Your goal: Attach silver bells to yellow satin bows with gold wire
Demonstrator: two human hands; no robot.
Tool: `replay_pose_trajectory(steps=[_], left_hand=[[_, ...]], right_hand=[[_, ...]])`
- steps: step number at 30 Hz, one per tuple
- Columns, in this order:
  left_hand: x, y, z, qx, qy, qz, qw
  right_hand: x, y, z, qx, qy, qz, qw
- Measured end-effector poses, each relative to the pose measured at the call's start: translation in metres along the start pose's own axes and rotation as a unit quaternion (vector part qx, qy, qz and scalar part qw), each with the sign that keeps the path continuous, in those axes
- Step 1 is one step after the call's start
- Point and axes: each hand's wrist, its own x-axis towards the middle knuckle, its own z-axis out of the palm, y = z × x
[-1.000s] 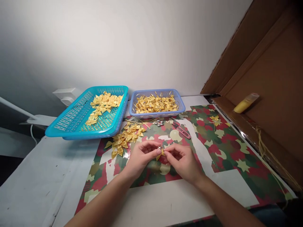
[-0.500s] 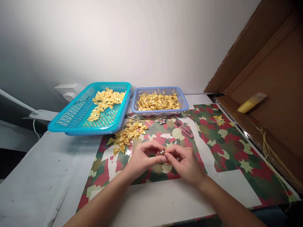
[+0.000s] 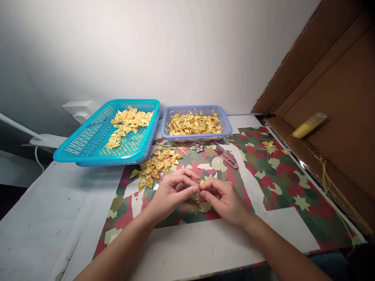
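left hand (image 3: 171, 194): fingers curled, thumb and forefinger pressed together on the small piece, wrist low over the mat
right hand (image 3: 225, 200): mirrored pose, thumb and forefinger pinching the small piece from the other side; tips of both hands meet
small piece (image 3: 198, 191): shiny silver bit with a scrap of yellow ribbon just above it, held between the two hands just over the mat, in front of the bow pile; too small to make out more
mat (image 3: 281, 175): red/green/cream star-pattern sheet, flat on the table, under both hands
bow pile (image 3: 156, 167): loose yellow ribbon bows on the mat, just behind the left hand, beside the teal basket
teal basket (image 3: 88, 145): big, slotted, far left, mostly off the mat; yellow bows (image 3: 129, 121) heaped at its far right end
purple basket (image 3: 226, 128): smaller, just right of the teal one; full of gold bows (image 3: 193, 123) with wire ends sticking up
silver flower (image 3: 199, 147): small, on the mat just in front of the purple basket
snips (image 3: 226, 158): pink handles, flat on the mat, right of the silver flower
single bow (image 3: 267, 144): alone on the mat, far right
cardboard (image 3: 336, 97): brown panel along the right edge; yellow tube (image 3: 307, 125) lying on it, yellow strings (image 3: 331, 183) trailing nearer the camera
table (image 3: 43, 218): white, scuffed, carries the lot
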Motion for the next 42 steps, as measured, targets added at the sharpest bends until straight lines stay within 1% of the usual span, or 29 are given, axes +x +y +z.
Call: replay_pose_trajectory(steps=[2, 5, 7, 10, 12, 14, 16, 18, 20, 22, 25, 28, 31, 33, 35, 37, 38, 40, 42], left_hand=[[0.0, 0.003, -0.001, 0.033, 0.005, 0.024, 0.999], [-0.002, 0.007, 0.0, 0.087, 0.003, 0.057, 0.995], [-0.004, 0.01, 0.001, 0.113, -0.001, 0.075, 0.991], [-0.006, 0.012, 0.002, 0.133, 0.0, 0.102, 0.986], [-0.006, 0.01, 0.003, 0.158, 0.001, 0.11, 0.981], [-0.006, 0.005, 0.004, 0.223, -0.002, 0.096, 0.97], [-0.004, -0.002, 0.007, 0.318, -0.009, 0.064, 0.946], [-0.003, -0.011, 0.011, 0.386, -0.023, 0.038, 0.922], [-0.001, -0.017, 0.015, 0.419, -0.02, 0.029, 0.908], [-0.001, -0.02, 0.017, 0.424, -0.016, 0.018, 0.905], [0.0, -0.02, 0.019, 0.395, -0.006, 0.003, 0.919], [0.001, -0.017, 0.018, 0.312, 0.004, -0.009, 0.95], [-0.001, -0.014, 0.018, 0.196, 0.01, -0.049, 0.979], [-0.002, -0.012, 0.018, 0.107, 0.011, -0.092, 0.99], [-0.003, -0.01, 0.019, 0.022, 0.012, -0.127, 0.992], [-0.003, -0.008, 0.019, -0.039, 0.02, -0.137, 0.99], [-0.003, -0.007, 0.02, -0.058, 0.025, -0.136, 0.989], [-0.003, -0.006, 0.021, -0.078, 0.034, -0.132, 0.988], [-0.004, -0.005, 0.023, -0.085, 0.036, -0.13, 0.987]], right_hand=[[0.001, -0.002, -0.003, -0.044, 0.026, -0.019, 0.999], [0.004, -0.005, -0.007, -0.094, 0.063, -0.081, 0.99], [0.005, -0.005, -0.007, -0.114, 0.055, -0.116, 0.985], [0.005, -0.006, -0.005, -0.115, 0.031, -0.125, 0.985], [0.003, -0.008, -0.006, -0.09, 0.037, -0.124, 0.988], [0.001, -0.01, -0.009, -0.052, 0.058, -0.115, 0.99], [-0.002, -0.012, -0.014, -0.013, 0.086, -0.114, 0.99], [-0.004, -0.014, -0.017, 0.023, 0.107, -0.13, 0.985], [-0.006, -0.016, -0.02, 0.063, 0.118, -0.153, 0.979], [-0.008, -0.017, -0.021, 0.104, 0.118, -0.171, 0.972], [-0.01, -0.018, -0.022, 0.148, 0.098, -0.188, 0.966], [-0.011, -0.017, -0.021, 0.161, 0.078, -0.171, 0.969], [-0.012, -0.015, -0.02, 0.134, 0.07, -0.143, 0.978], [-0.011, -0.015, -0.019, 0.084, 0.073, -0.137, 0.984], [-0.01, -0.017, -0.018, 0.012, 0.087, -0.118, 0.989], [-0.007, -0.017, -0.015, -0.051, 0.1, -0.075, 0.991], [-0.006, -0.017, -0.013, -0.067, 0.097, -0.049, 0.992], [-0.004, -0.017, -0.009, -0.072, 0.078, -0.003, 0.994], [-0.002, -0.015, -0.005, -0.062, 0.057, 0.02, 0.996]])
